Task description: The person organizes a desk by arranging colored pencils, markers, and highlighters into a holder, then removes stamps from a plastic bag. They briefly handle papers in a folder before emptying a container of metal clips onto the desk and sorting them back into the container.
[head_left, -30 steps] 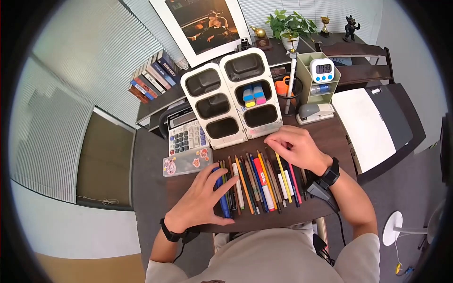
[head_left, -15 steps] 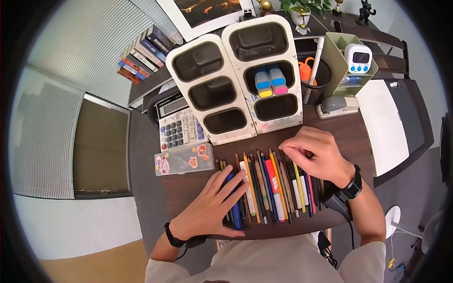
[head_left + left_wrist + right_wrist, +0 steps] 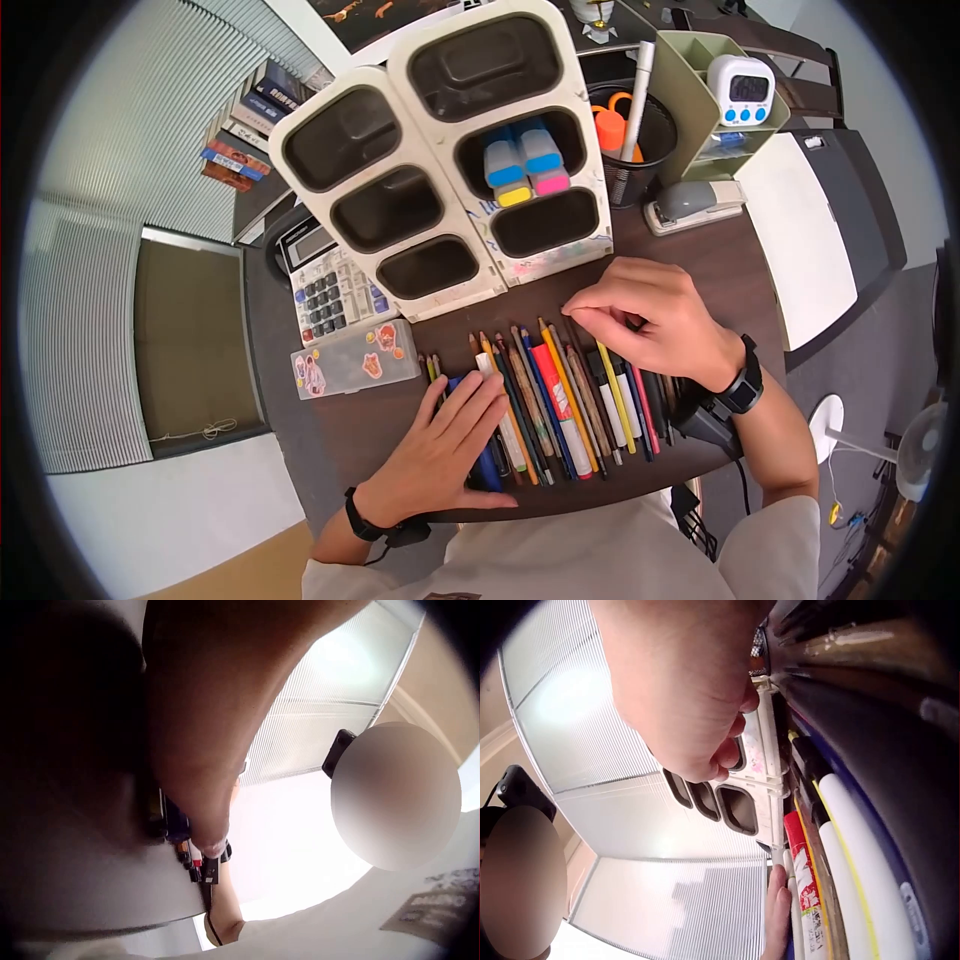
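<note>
A row of pencils, pens and markers (image 3: 560, 400) lies side by side across the desk in the head view. My left hand (image 3: 435, 445), fingers extended, lies over the row's left end and partly covers a blue marker (image 3: 487, 470). Over the right end is my right hand (image 3: 660, 320), its fingers curled and thumb against the index finger. The right wrist view shows nothing in its curled fingers (image 3: 724, 754). Below that hand lie a yellow pencil (image 3: 616, 400) and white-barrelled pens (image 3: 847, 810). A red-and-white marker (image 3: 553, 375) lies mid-row.
A white six-compartment organizer (image 3: 490, 250) stands behind the row, with highlighters (image 3: 525, 160) in one opening. To its left are a calculator (image 3: 335, 290) and a sticker-covered case (image 3: 355, 360). On the right stand a mesh pen cup (image 3: 655, 130), a stapler (image 3: 695, 205) and a timer (image 3: 742, 85).
The head view has tilted down and closer to the desk. My left fingers have flattened and shifted rightward over the pens. The right hand keeps its curled pose above the row.
</note>
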The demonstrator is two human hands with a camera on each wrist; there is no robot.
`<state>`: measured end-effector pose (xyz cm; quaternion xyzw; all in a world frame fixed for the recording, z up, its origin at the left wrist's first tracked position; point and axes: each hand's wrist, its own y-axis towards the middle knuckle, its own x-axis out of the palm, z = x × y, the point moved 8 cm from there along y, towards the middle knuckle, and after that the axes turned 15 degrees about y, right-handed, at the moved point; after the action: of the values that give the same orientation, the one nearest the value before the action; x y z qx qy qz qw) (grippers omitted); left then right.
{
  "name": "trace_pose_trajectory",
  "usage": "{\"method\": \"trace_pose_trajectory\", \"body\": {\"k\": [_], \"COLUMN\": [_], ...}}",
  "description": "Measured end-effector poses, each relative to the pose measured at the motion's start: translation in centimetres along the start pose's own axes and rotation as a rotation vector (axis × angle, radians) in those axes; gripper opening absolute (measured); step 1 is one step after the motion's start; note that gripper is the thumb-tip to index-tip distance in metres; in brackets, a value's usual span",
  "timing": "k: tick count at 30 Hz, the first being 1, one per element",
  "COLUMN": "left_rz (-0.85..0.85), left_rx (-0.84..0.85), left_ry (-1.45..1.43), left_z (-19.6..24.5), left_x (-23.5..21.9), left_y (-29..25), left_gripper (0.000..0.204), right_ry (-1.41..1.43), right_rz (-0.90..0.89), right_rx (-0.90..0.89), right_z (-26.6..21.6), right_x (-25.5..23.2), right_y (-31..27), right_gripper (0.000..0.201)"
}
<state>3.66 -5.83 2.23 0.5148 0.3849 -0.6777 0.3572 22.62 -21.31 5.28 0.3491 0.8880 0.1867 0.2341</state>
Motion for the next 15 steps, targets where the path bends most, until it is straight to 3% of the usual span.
{"method": "trace_pose_trajectory", "body": {"k": [8,11,15], "left_rz": [0.087,0.084,0.119], "left_rx": [-0.043,-0.032,-0.030], "left_ry": [0.088,0.087,0.063], "left_z": [0.1,0.2,0.3], "left_x": [0.3,0.2,-0.4], "left_y": [0.1,0.0,-0.4], "left_gripper": [0.104,0.105,0.112], "right_ry": [0.094,0.107,0.192], "right_rz": [0.002,0.062,0.121], "right_rx": [0.043,0.010,0.101], "right_z": [0.1,0.1,0.8], "right_x": [0.2,-0.2,-0.8], "right_y": [0.0,-0.1,-0.3], "right_gripper": [0.006,0.008,0.009]}}
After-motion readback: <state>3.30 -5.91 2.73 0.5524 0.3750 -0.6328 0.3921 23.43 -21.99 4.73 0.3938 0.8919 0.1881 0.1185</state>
